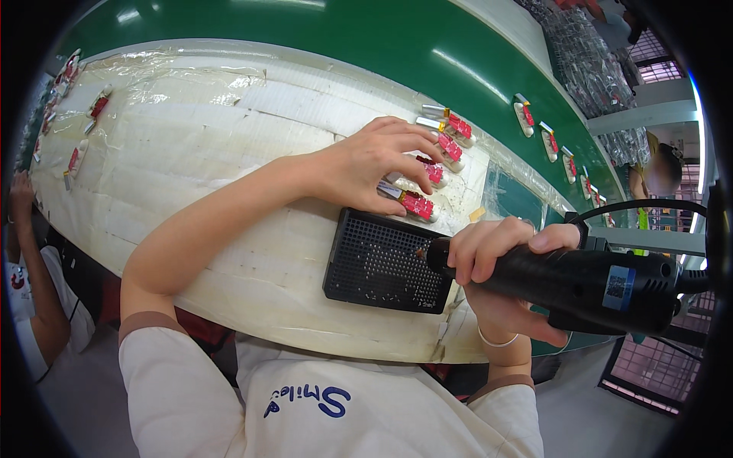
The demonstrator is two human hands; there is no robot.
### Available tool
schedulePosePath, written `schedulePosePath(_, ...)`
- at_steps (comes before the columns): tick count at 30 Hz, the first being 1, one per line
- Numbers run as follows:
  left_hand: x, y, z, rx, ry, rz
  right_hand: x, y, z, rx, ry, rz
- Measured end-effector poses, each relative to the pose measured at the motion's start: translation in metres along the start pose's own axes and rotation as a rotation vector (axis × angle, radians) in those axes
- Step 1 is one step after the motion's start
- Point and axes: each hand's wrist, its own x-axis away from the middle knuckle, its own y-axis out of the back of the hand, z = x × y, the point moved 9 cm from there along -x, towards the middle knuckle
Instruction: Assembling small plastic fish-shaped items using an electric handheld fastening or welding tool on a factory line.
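My left hand (363,164) reaches over the table, its thumb and index finger curved around the nearest small assembly. This assembly (417,204) has a red part, a pale casing and a silver block. Beyond it lie more of the same kind, among them one assembly (450,147) near my fingertips. My right hand (492,248) is wrapped round a black electric screwdriver (584,286) with a cable at its back. The screwdriver's front end is over the right edge of a black perforated tray (334,267) that holds many tiny screws. Its bit is hard to make out.
The table's pale covering (198,153) is taped, with a green surface (343,34) beyond. More assemblies (550,143) line the far right; others (98,105) lie far left. A co-worker's arm (34,275) is at the left edge. A black cable (641,204) arches at the right.
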Motion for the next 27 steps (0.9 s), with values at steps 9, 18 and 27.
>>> schedulePosePath(9, 0.000, -0.003, -0.001, 0.061, 0.007, 0.021, 0.005, 0.000, 0.002, -0.013, 0.016, -0.007)
schedulePosePath(18, -0.004, 0.007, 0.001, 0.034, -0.009, 0.027, -0.008, -0.001, 0.000, 0.200, 0.058, -0.033)
schedulePosePath(27, 0.008, 0.007, -0.005, -0.041, 0.016, 0.039, 0.006, -0.003, -0.007, 0.046, 0.127, -0.018)
